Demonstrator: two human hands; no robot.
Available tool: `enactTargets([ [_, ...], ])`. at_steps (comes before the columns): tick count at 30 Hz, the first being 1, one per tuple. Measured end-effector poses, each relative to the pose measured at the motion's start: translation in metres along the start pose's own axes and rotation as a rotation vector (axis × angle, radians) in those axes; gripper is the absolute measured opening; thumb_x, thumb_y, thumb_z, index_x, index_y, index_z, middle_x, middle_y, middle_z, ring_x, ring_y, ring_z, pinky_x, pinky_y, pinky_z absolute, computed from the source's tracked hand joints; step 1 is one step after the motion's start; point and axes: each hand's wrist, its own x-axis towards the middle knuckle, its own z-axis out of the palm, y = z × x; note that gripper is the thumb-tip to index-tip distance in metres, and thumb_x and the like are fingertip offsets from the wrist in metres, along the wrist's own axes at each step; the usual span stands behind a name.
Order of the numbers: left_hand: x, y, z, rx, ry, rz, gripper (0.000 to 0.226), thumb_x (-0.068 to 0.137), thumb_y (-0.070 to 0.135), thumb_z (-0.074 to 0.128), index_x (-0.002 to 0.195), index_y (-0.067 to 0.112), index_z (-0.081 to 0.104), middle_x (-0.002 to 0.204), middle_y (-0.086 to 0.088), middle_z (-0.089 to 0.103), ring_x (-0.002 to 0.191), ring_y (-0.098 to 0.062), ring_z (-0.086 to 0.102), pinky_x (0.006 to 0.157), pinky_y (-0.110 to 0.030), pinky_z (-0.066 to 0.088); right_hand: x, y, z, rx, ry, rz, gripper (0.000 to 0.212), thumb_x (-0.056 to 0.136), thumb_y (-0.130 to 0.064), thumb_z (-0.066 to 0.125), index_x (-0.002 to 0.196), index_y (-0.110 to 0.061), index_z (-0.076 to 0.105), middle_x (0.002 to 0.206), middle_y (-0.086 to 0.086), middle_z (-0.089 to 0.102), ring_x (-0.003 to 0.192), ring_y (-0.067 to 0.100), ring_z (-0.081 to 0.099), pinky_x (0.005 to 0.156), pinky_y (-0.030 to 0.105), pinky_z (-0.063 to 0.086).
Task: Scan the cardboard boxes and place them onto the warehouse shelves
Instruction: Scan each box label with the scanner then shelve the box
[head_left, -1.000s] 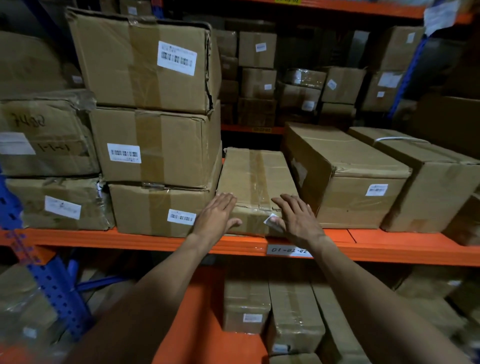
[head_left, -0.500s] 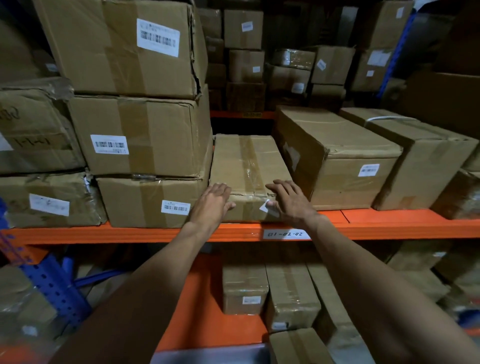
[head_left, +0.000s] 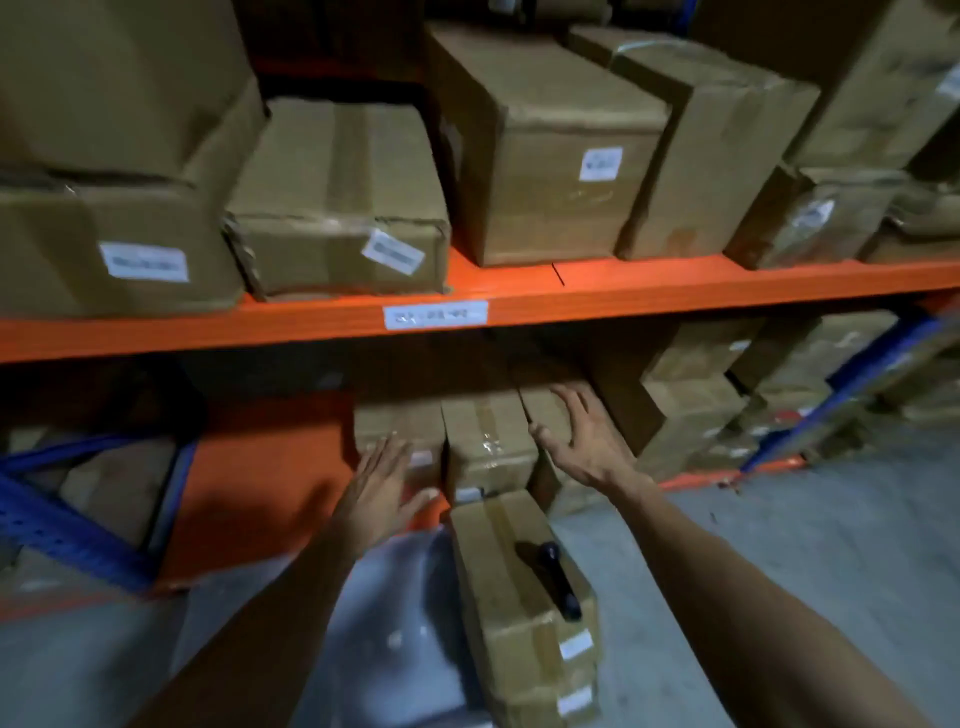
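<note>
Both my hands are empty with fingers spread apart: the left hand (head_left: 382, 486) and the right hand (head_left: 584, 439) hang above the stack of cardboard boxes (head_left: 519, 587) standing on the floor, just below the lower orange shelf (head_left: 260, 467). On the stack's top box lies a dark scanner (head_left: 558, 582). I think I should take the scanner first and read the white label (head_left: 575, 647) on the stack's near end. All labels are too blurred to read.
</note>
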Motion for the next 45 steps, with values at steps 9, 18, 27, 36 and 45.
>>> enactTargets([
  [9,-0.046,0.119,0.233,-0.228,-0.320,-0.166,0.085,0.089,0.071,0.041,0.153,0.016,0.031,0.160,-0.004,0.028,0.147,-0.025,0.026,0.120,-0.031,0.012,-0.100,0.197,0.105,0.037,-0.360,0.395,0.081,0.096,-0.061,0.057,0.161,-0.031,0.020,0.160,0.013,0.033,0.142,0.037,0.042,0.113,0.050,0.039],
  [18,-0.039,0.096,0.406,-0.158,-0.178,-0.050,0.076,0.098,0.062,0.024,0.133,0.004,0.060,0.140,-0.018,0.056,0.131,-0.039,0.051,0.111,-0.048,0.036,-0.072,0.277,0.237,-0.002,-0.314,0.422,0.079,0.097,-0.055,0.058,0.160,-0.023,0.023,0.146,0.019,0.043,0.130,0.042,0.051,0.103,0.045,0.046],
  [27,-0.055,0.076,0.474,-0.254,0.139,0.043,0.038,0.098,0.030,0.053,0.129,0.013,0.064,0.141,0.002,0.055,0.137,-0.013,0.041,0.119,-0.037,0.028,-0.032,0.303,0.300,-0.063,-0.314,0.474,0.087,0.096,-0.043,0.064,0.163,-0.024,0.013,0.138,0.023,0.059,0.124,0.042,0.059,0.103,0.047,0.046],
  [36,-0.058,0.078,0.470,-0.129,0.075,0.078,0.042,0.102,0.030,0.043,0.136,0.012,0.059,0.141,-0.008,0.056,0.134,-0.028,0.049,0.112,-0.051,0.035,-0.087,0.315,0.252,0.803,-0.043,0.577,0.066,0.092,-0.012,0.070,0.146,-0.039,0.042,0.116,0.004,0.064,0.106,0.016,0.064,0.085,0.023,0.056],
  [45,-0.064,0.085,0.464,0.229,-0.202,0.131,0.091,0.075,0.010,0.037,0.156,0.039,0.005,0.153,-0.024,0.031,0.137,-0.046,0.033,0.108,-0.062,0.029,-0.213,0.308,0.249,1.014,0.125,0.699,0.062,0.094,0.008,0.056,0.134,-0.034,0.034,0.101,0.013,0.067,0.075,0.020,0.071,0.079,0.046,0.062],
])
